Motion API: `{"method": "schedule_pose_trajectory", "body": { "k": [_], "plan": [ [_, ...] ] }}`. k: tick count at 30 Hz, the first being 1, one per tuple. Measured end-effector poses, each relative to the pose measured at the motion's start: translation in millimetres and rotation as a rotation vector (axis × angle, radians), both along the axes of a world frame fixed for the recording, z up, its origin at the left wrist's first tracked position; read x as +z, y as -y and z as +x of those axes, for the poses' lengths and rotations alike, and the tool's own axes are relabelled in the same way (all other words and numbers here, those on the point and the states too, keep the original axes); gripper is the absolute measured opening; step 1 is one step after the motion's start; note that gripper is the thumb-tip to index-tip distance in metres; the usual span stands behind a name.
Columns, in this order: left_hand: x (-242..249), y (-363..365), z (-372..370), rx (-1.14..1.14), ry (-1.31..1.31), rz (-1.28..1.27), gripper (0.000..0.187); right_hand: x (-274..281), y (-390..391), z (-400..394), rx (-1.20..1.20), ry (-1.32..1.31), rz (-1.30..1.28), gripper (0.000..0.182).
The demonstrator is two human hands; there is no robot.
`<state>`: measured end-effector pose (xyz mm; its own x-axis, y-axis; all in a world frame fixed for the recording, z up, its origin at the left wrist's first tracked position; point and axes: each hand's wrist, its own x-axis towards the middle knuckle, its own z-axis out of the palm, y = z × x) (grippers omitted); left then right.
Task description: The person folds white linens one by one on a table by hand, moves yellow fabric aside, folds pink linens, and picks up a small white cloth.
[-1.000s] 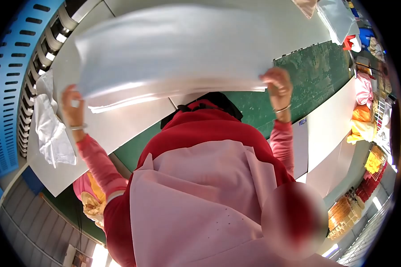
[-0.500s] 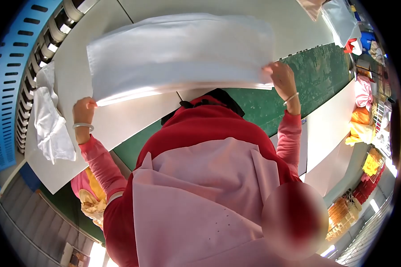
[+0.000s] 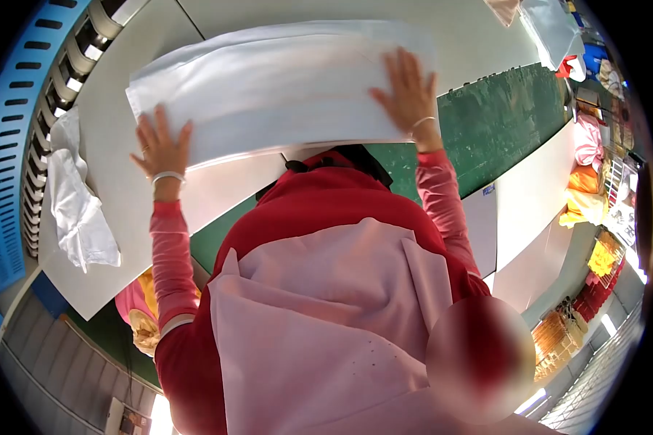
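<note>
A wide piece of folded white cloth [image 3: 283,87] lies spread across the pale tabletop. My left hand [image 3: 161,145] rests at the cloth's left end, fingers spread, partly over the fabric and partly over the table. Near the right end, my right hand [image 3: 408,94] lies flat on the cloth with its fingers apart. Neither hand grips anything. Along the near side, layered edges of the cloth show.
To the left lies a crumpled white cloth [image 3: 80,210] beside a blue slotted plastic panel [image 3: 22,109]. A green worn surface [image 3: 500,116] shows at right. Folded pale fabric [image 3: 551,32] sits at the far right, with yellow and orange cloths [image 3: 586,196] beyond.
Both hands have let go of the cloth's near corners and now lie with fingers spread on its top. My right hand moved left and away from me; the cloth shifted slightly left.
</note>
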<state>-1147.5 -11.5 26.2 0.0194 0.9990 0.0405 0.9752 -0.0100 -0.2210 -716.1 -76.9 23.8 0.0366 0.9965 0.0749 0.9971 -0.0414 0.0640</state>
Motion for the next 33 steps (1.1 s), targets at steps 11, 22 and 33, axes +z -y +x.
{"method": "schedule_pose_trajectory", "body": {
  "k": [11, 22, 33],
  "plan": [
    [2.2, 0.1, -60.0, 0.356, 0.813, -0.269, 0.094, -53.7, 69.1, 59.2, -0.263, -0.721, 0.192, 0.088],
    [6.1, 8.0, -78.1, 0.324, 1.494, -0.56, 0.068, -52.8, 107.1, 50.5, -0.471, -2.14, 0.043, 0.059],
    [14.2, 22.0, -24.4, 0.873, 2.037, -0.83, 0.04, -46.5, 107.2, 135.6, -0.854, -2.189, 0.026, 0.039]
  ]
}}
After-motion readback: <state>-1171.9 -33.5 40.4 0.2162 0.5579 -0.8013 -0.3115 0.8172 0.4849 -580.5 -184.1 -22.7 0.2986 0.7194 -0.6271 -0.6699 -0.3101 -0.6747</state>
